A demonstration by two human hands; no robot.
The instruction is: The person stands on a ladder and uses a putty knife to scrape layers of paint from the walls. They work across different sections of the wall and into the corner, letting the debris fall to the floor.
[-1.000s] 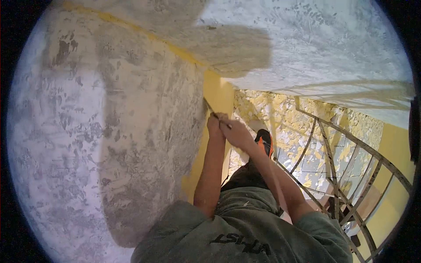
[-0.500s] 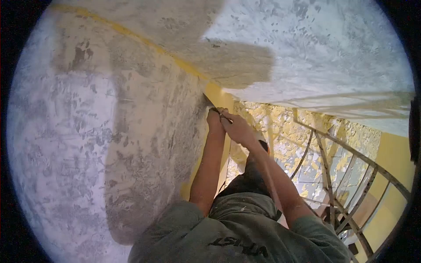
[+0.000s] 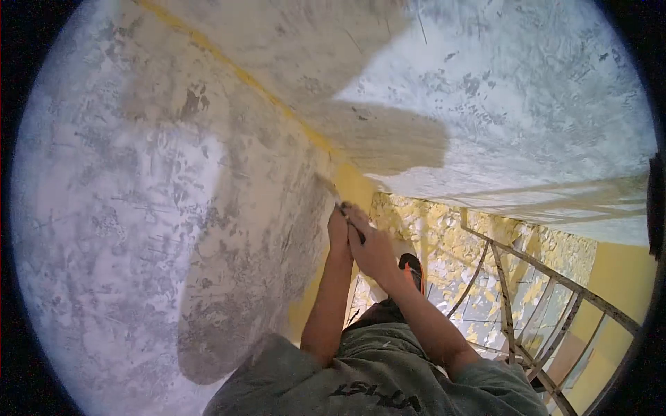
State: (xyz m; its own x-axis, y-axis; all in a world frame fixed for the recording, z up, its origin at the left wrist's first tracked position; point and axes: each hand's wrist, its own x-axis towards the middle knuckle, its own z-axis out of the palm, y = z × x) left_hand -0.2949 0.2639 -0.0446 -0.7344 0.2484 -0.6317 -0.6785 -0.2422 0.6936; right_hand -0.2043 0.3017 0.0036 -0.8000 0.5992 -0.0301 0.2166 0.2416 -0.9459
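A scraper point(image 3: 328, 188) with a flat blade and dark handle lies against the grey, patchy wall point(image 3: 257, 208) on the left, beside a strip of yellow paint point(image 3: 355, 186). My left hand point(image 3: 338, 227) is closed around the front part of the tool, close to the wall. Behind it and to the right, my right hand point(image 3: 373, 251) grips the handle. Both hands are close together, and the fingers partly cover the tool.
A yellow line point(image 3: 257, 84) runs along the wall corner. Yellow paint flakes point(image 3: 444, 243) litter the tiled floor below. A rusty metal frame with bars point(image 3: 548, 267) stands at the right. My dark shoe point(image 3: 411, 269) shows on the floor.
The view has tilted, so the walls appear lower and further right. Both hands sit lower in the picture, with the scraper still between them; more of its handle and my shoe show.
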